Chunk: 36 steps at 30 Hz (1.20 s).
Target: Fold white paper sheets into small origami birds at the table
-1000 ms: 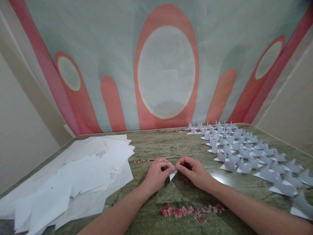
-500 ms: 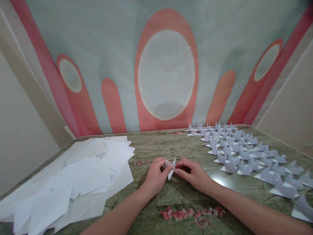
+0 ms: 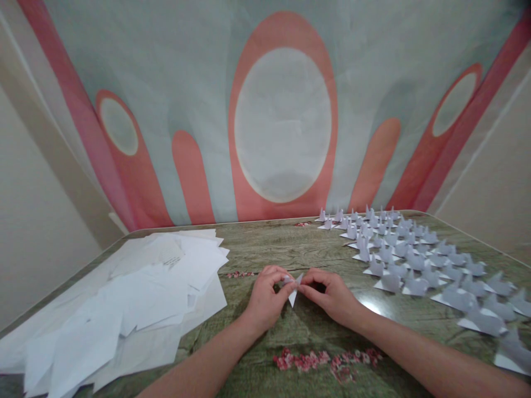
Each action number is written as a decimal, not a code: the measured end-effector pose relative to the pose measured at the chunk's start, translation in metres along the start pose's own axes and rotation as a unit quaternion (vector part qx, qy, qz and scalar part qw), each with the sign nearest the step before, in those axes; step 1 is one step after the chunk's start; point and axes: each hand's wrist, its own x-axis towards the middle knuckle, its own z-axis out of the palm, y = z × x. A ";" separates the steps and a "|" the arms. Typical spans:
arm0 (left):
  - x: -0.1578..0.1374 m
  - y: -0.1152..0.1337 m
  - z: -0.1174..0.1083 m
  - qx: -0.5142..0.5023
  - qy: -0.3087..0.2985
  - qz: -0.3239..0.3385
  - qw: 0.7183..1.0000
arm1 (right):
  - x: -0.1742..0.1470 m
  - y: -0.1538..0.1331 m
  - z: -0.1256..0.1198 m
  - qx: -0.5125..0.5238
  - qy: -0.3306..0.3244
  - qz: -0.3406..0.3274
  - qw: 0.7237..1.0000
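Between my two hands, above the middle of the table, is a small folded white paper piece [image 3: 292,298] with pointed ends. My left hand [image 3: 267,296] pinches it from the left, thumb and fingertips closed on the paper. From the other side my right hand [image 3: 327,290] grips its right edge between thumb and index finger. One sharp tip points down toward me and another sticks up between the fingers. My fingers cover the rest of the folds.
Loose white paper sheets [image 3: 145,298] lie overlapping on the left side of the table. Rows of folded white paper figures [image 3: 415,262] stand along the right. The wood-patterned table [image 3: 265,243] bears printed pink flowers [image 3: 305,361]. A patterned backdrop [image 3: 207,83] rises behind it.
The folded paper has turned so its lower tip points more toward me. My right thumb and finger have closed in on its right edge; the left hand has barely moved.
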 end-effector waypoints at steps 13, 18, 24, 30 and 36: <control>-0.001 0.004 0.000 0.046 -0.007 0.025 0.999 | -0.002 -0.002 -0.002 -0.100 0.013 -0.097 0.990; -0.002 0.003 0.002 0.051 -0.005 0.016 0.999 | -0.001 -0.002 -0.003 -0.087 0.010 -0.089 0.992; 0.000 -0.005 0.002 0.039 0.045 -0.003 0.998 | 0.001 0.002 -0.002 -0.073 0.011 -0.043 0.996; 0.000 -0.007 0.002 0.022 0.047 -0.006 0.999 | 0.002 0.005 0.000 -0.075 0.011 -0.015 0.997; 0.001 -0.005 0.003 0.019 0.028 0.005 0.999 | 0.002 0.005 -0.002 -0.089 0.004 -0.033 0.995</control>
